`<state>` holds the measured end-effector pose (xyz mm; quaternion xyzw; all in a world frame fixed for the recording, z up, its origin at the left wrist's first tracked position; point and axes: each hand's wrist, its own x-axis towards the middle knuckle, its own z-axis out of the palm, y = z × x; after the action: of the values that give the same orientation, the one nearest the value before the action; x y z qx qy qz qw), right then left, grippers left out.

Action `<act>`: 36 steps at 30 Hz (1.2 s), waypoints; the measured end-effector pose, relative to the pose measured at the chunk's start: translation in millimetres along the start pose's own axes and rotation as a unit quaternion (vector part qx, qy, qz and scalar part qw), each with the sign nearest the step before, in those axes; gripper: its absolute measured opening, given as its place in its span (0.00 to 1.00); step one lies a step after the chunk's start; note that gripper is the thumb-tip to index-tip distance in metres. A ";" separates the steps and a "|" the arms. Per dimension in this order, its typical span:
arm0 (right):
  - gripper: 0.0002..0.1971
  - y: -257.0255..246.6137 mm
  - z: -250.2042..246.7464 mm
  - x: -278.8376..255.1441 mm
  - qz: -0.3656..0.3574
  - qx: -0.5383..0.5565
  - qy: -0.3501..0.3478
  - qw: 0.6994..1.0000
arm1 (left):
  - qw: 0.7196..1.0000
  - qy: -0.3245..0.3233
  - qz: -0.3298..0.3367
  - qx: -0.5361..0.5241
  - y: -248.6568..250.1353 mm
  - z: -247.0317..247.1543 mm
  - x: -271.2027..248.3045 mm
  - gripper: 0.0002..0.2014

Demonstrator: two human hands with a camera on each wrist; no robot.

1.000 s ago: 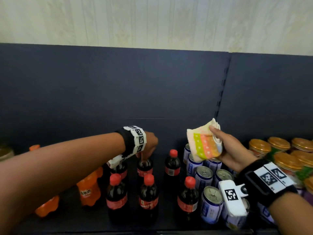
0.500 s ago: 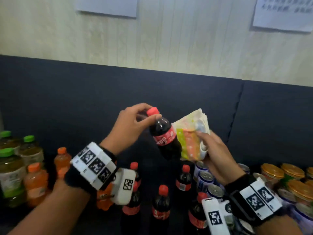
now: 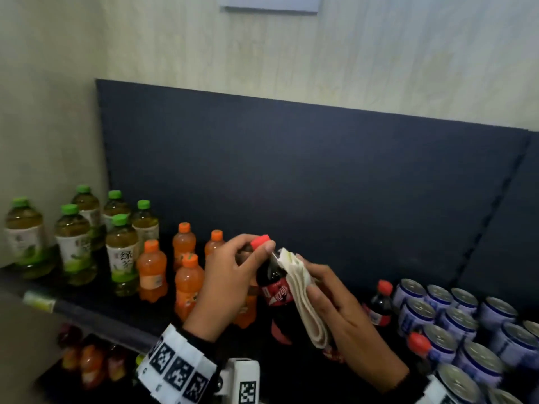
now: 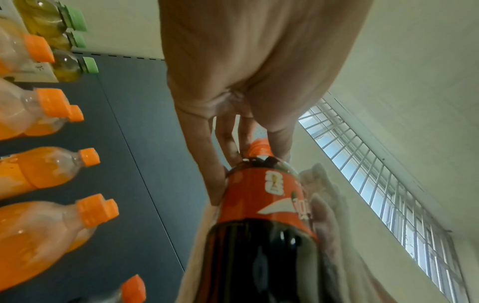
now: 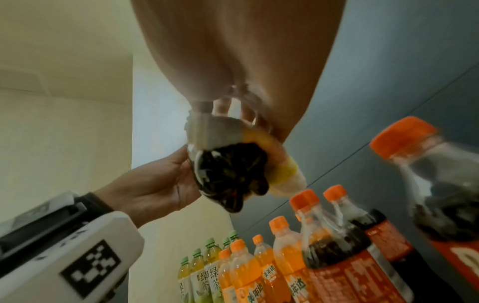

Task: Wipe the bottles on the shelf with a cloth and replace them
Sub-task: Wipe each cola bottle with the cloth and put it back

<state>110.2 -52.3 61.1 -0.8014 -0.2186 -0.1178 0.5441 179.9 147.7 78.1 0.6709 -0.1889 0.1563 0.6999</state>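
My left hand (image 3: 224, 284) pinches the red cap and neck of the cola bottle (image 3: 274, 290), thumb on one side and fingertips curled round the other, so the bottle hangs upright in the air in front of the shelf (image 3: 96, 314) rather than standing on it. My right hand (image 3: 341, 313) is closed round the folded cloth (image 3: 303, 295), fingers curled over its outer face, pressing the pale wad flat against the right side of the bottle from the shoulder down past the red label; from the right wrist I see the cloth wrapped partly round the dark base. Just behind my left hand stand the orange soda bottles (image 3: 151, 272) in a loose cluster on the shelf, and further left the taller green tea bottles (image 3: 71, 243) with green caps. To my right, near the shelf edge, are more small cola bottles (image 3: 380, 304) and, beside them, rows of blue-and-white cans (image 3: 463, 322). Behind everything rises the dark back panel (image 3: 291, 176), and above it the pale wall (image 3: 320, 59) with a sheet of paper (image 3: 269, 4) at the top edge
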 end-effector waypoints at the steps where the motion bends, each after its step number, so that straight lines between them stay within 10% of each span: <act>1: 0.19 -2.0 4.6 4.5 -0.012 -0.002 0.012 1.000 | 1.000 -0.007 0.007 0.006 1.5 1.2 -3.1 0.16; 36: 0.27 -3.5 40.3 -6.7 -0.119 -0.177 0.027 0.977 | 0.999 0.004 0.002 -0.035 11.3 -15.6 -3.1 0.18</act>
<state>100.7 -15.5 45.8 -0.8497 -0.2733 -0.2401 0.3817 172.6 163.9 86.1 0.6450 -0.1926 0.1537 0.7234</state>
